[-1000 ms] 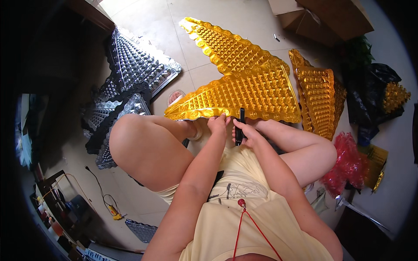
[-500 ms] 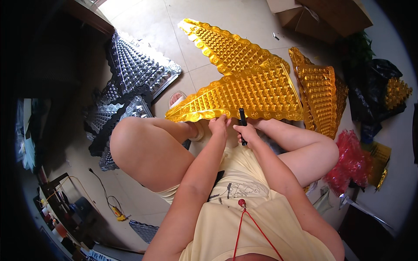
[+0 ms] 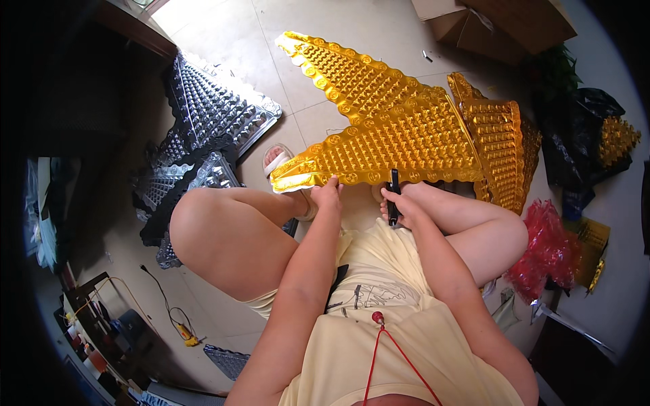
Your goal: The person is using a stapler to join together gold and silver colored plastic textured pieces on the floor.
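Observation:
A large gold embossed foil sheet [image 3: 399, 152] with scalloped edges lies in front of my knees, its pointed end to the left. My left hand [image 3: 327, 193] pinches its near edge close to that point, thumb on top. My right hand [image 3: 406, 210] is wrapped round a slim black stapler [image 3: 393, 203], held upright with its far end at the sheet's near edge. Whether the jaws grip the foil cannot be made out. Touching the sheet's right end is another folded gold foil piece [image 3: 497, 139].
Silver embossed foil pieces [image 3: 213, 108] are stacked on the left. A cardboard box [image 3: 467, 30] stands far right, above a black plastic bag [image 3: 575, 135] and red crinkled plastic [image 3: 547, 254]. Behind my left knee lies a yellow tool with a cord [image 3: 187, 334].
The gold sheet has shifted right and turned slightly. My left hand has slid a little left toward its pointed end, while my right hand with the stapler has moved right along the edge.

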{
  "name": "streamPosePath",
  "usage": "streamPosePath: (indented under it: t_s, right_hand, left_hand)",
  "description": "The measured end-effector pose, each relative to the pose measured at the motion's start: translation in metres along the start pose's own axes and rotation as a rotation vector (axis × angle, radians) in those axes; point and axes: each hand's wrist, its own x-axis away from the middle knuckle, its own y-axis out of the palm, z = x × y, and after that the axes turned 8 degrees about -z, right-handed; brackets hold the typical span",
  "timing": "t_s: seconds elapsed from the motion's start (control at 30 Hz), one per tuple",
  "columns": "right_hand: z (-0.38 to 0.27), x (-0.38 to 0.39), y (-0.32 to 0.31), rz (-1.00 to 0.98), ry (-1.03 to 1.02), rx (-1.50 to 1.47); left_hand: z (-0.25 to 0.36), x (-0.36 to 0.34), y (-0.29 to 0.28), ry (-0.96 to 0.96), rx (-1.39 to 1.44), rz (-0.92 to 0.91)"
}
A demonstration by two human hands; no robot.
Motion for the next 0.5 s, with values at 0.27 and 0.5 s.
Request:
streamPosePath:
  t_s: [0.27,0.5]
  right_hand:
    - [0.01,-0.005,0.055,-0.189,0.074,-0.132]
    - [0.007,-0.014,0.06,-0.138,0.023,-0.042]
  left_hand:
    - [-0.008,0.001,-0.003,0.051,0.019,-0.05]
    - [-0.006,0.012,0.001,0.077,0.029,-0.06]
